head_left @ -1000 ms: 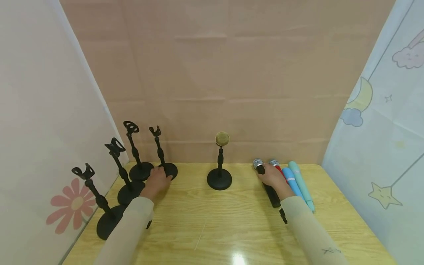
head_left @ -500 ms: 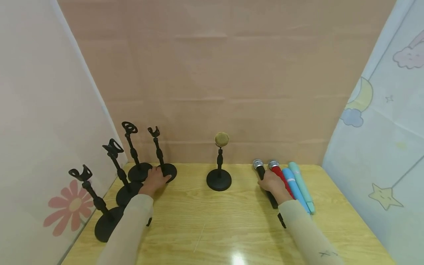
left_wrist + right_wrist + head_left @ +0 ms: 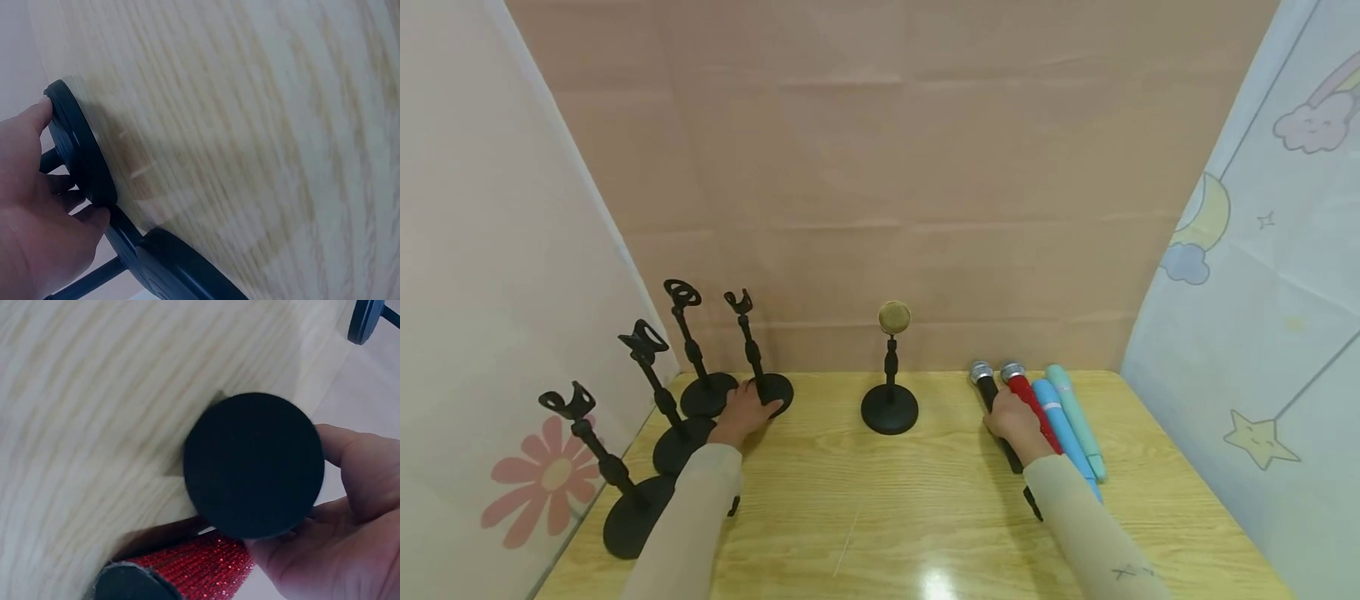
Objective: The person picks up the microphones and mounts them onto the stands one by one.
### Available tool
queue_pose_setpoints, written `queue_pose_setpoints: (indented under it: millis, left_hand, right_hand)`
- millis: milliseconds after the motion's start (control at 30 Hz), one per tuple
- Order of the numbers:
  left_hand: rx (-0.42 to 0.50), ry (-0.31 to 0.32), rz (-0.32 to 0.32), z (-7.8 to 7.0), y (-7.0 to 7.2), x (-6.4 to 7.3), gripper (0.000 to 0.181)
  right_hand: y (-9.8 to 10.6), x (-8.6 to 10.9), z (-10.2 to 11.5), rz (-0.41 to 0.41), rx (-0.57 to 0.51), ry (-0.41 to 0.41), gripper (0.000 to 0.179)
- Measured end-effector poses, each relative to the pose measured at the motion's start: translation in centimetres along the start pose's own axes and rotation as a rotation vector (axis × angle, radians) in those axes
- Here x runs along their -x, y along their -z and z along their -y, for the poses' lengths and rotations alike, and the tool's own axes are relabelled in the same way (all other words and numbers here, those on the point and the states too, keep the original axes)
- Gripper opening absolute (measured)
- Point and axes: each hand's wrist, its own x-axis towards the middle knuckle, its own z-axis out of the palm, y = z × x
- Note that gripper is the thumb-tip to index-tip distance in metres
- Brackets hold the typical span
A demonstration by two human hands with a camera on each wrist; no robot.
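Observation:
My left hand grips the round base of a black microphone stand at the back left. In the left wrist view, thumb and fingers of that hand hold opposite sides of the base's rim. This stand's forked clip holds nothing. Over on the right, my right hand holds a black microphone with a silver mesh head around the middle of its handle. Its flat butt end faces the right wrist camera, hiding part of the fingers. Right beside it lies a glittery red microphone.
A gold round-headed microphone stands on its black stand at the middle back. More black stands line the left wall. Blue and mint-green rod-shaped things lie right of the red microphone.
My right hand has slid from near the black microphone's head down to its handle, uncovering more of the red microphone. My left hand stays at the stand's base. The head view has shifted slightly.

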Motion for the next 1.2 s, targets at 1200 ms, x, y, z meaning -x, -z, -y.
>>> queue_pose_setpoints:
  millis: [1200]
  left_hand:
    - [-0.083, -0.13, -0.026, -0.4, -1.1, 2.6, 0.093]
  right_hand:
    - [2.7, 2.0, 1.3, -0.157, -0.59, 0.14, 0.053]
